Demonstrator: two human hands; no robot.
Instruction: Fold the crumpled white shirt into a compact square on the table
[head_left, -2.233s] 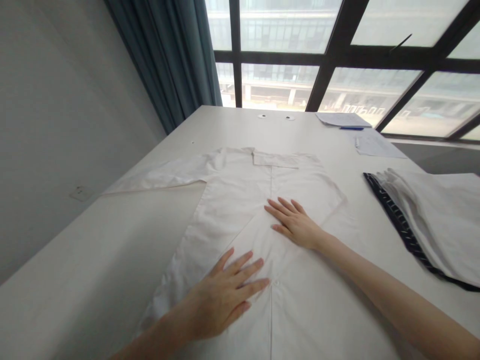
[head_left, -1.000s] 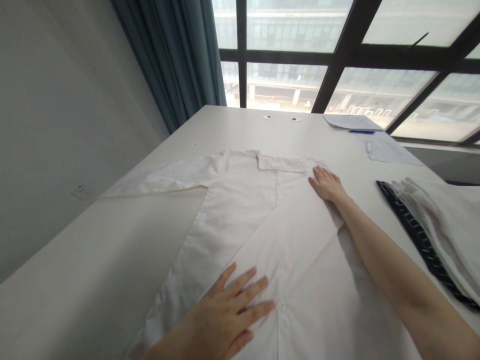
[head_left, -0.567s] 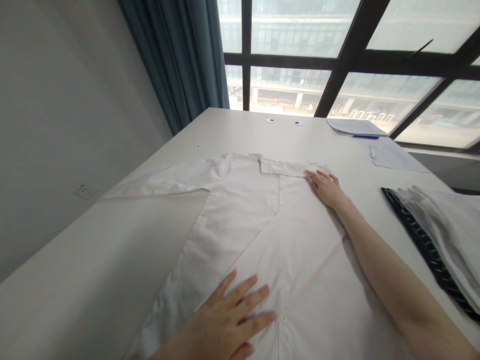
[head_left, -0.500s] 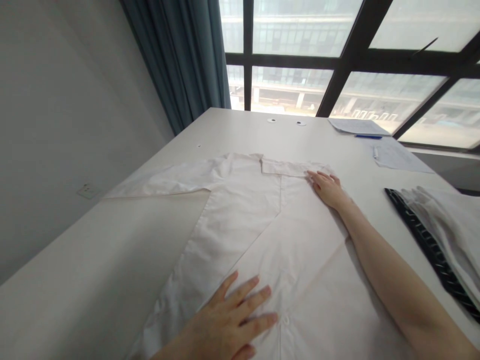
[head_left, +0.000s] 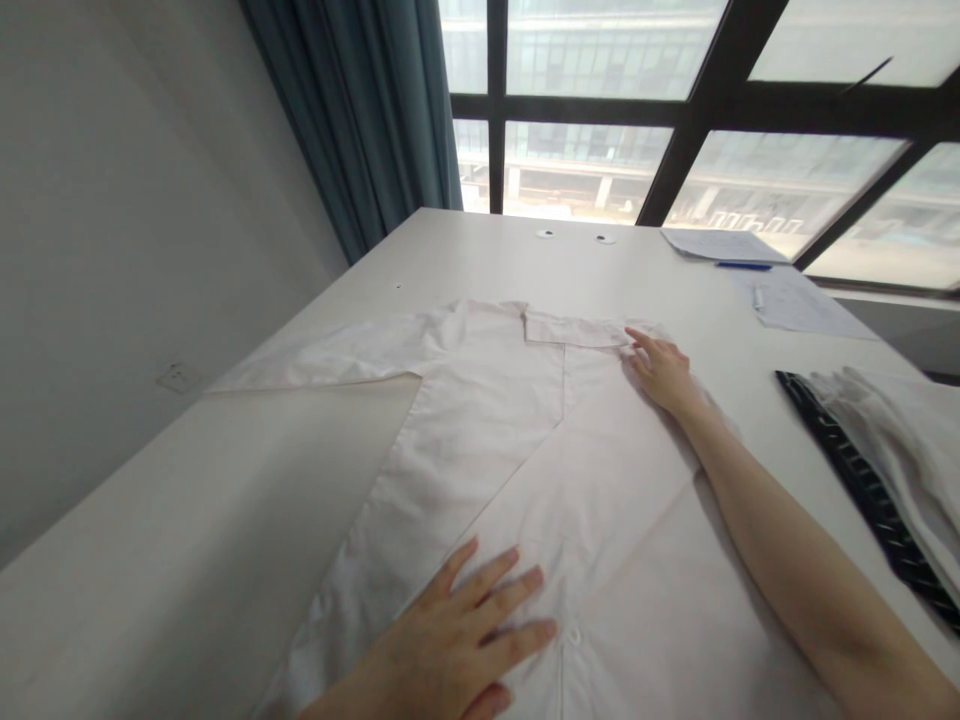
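Head view: a white collared shirt (head_left: 480, 440) lies front up on a white surface (head_left: 225, 560), its collar (head_left: 574, 330) toward the far side and its lower part running out of the bottom of the view. One long sleeve (head_left: 322, 355) stretches out to the left, nearly to the surface's edge, while a diagonal edge of cloth crosses the front.

The left hand (head_left: 442, 650) lies palm down on the lower front, its fingers spread wide over the cloth and gripping nothing. The index fingertip is just beside a white button (head_left: 574, 635), to the left of it. The right hand (head_left: 664, 378) is at the collar's right end, near the shoulder, with one finger extended onto the collar and the others bent on the cloth below; whether they pinch the fabric I cannot tell. Most of the shirt front lies between the two hands, and the right forearm extends over its right side.

Well apart from the shirt, on the right, light folded cloth (head_left: 900, 430) rests on a black patterned piece (head_left: 862, 480). Farther back are sheets of paper (head_left: 727, 245), with a blue pen (head_left: 742, 266) by them. Behind the surface are a blue curtain (head_left: 375, 120) and a dark-framed window (head_left: 589, 170).
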